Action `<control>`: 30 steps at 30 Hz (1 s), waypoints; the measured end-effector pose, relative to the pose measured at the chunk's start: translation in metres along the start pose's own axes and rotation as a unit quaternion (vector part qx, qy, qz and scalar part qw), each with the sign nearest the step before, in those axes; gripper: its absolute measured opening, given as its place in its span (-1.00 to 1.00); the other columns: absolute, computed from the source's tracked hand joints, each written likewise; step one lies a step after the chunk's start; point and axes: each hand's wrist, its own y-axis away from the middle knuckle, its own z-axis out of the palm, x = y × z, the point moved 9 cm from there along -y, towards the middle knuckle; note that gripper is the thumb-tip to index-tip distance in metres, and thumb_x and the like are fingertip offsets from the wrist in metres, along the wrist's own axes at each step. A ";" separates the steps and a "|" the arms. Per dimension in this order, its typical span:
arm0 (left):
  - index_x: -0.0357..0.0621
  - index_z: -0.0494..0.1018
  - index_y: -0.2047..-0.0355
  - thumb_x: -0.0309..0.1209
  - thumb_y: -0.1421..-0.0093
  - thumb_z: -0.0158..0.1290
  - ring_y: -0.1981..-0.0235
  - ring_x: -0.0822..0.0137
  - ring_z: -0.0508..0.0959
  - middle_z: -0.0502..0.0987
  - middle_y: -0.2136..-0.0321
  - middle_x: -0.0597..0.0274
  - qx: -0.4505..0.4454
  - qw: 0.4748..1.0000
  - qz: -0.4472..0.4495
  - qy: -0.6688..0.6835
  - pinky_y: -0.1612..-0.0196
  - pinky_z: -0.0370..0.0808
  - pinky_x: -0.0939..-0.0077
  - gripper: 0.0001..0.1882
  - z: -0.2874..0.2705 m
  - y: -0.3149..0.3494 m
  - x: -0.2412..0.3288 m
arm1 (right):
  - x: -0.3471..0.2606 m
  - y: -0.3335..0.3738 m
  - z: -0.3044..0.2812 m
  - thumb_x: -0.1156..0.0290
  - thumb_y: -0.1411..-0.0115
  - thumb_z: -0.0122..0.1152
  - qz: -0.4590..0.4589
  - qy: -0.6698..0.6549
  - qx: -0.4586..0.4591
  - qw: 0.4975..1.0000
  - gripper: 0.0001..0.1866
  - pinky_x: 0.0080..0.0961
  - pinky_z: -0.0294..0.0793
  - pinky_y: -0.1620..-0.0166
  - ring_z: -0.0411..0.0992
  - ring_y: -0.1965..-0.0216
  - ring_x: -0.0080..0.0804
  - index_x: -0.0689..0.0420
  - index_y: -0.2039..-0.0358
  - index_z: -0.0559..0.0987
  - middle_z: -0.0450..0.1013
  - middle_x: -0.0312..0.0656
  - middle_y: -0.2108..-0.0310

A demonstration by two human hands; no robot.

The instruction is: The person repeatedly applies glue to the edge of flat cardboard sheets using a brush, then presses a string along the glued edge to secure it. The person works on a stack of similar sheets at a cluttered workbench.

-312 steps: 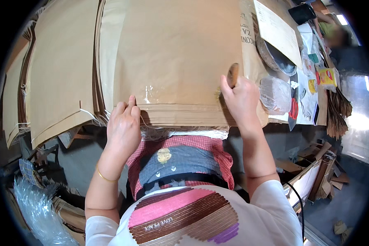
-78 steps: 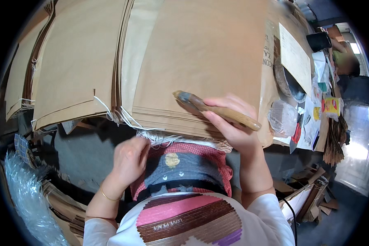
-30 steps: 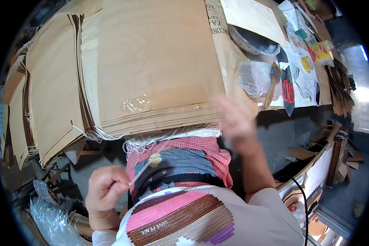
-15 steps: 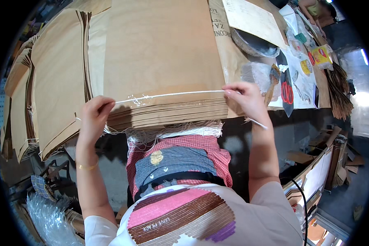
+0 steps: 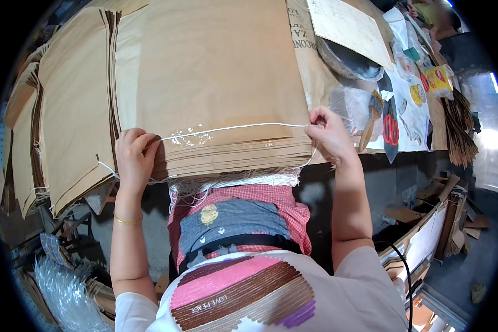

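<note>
A white cord (image 5: 243,126) runs across the near end of a stack of brown paper sheets (image 5: 221,66), close to their stepped edges. My left hand (image 5: 134,148) pinches its left end at the stack's left side. At the right side, my right hand (image 5: 329,130) pinches the other end, and a tail of cord hangs below the fingers. White flecks, perhaps glue, dot the paper near the cord's left part. More white cords (image 5: 238,178) lie bunched across my lap, under the table's edge.
More brown paper stacks (image 5: 74,105) lie to the left. On the right are a bowl (image 5: 348,62) partly covered by a board (image 5: 351,27), a brush (image 5: 371,119), red-handled scissors (image 5: 390,130) and a yellow packet (image 5: 438,80). Another person (image 5: 434,19) is at the far right.
The cord has come lower onto the paper at the left and slackened slightly. My left hand has moved a little right; my right hand has turned, and its cord tail now hangs downward.
</note>
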 end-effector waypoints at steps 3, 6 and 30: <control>-0.19 0.48 0.40 -0.56 0.04 0.14 0.30 0.17 0.46 0.45 0.42 0.18 0.029 0.995 0.065 -0.069 0.28 0.38 0.35 -0.85 -0.004 -0.002 0.019 | 0.008 0.004 0.015 0.64 0.03 0.24 0.035 -0.131 -0.073 0.988 -0.74 -0.73 0.17 0.53 0.22 0.56 -0.75 0.08 0.56 0.31 0.23 -0.48 0.59; -0.21 0.48 0.37 -0.61 0.03 0.09 0.29 0.16 0.46 0.45 0.39 0.16 0.007 0.996 0.076 -0.053 0.26 0.39 0.35 -0.83 0.005 0.002 0.016 | 0.018 -0.002 0.015 0.63 0.03 0.27 0.018 -0.167 -0.053 0.984 -0.66 -0.73 0.16 0.54 0.21 0.56 -0.73 0.04 0.60 0.26 0.22 -0.49 0.59; -0.28 0.43 0.34 -0.50 -0.08 0.11 0.42 0.02 0.48 0.46 0.48 -0.04 -0.137 0.977 -0.164 0.014 0.35 0.42 0.28 -0.85 0.045 -0.006 -0.030 | -0.042 -0.005 0.058 0.49 0.01 0.30 -0.269 0.440 0.142 0.845 -0.84 -0.42 0.39 0.40 0.43 0.47 -0.38 0.16 0.36 0.58 0.45 -0.18 0.46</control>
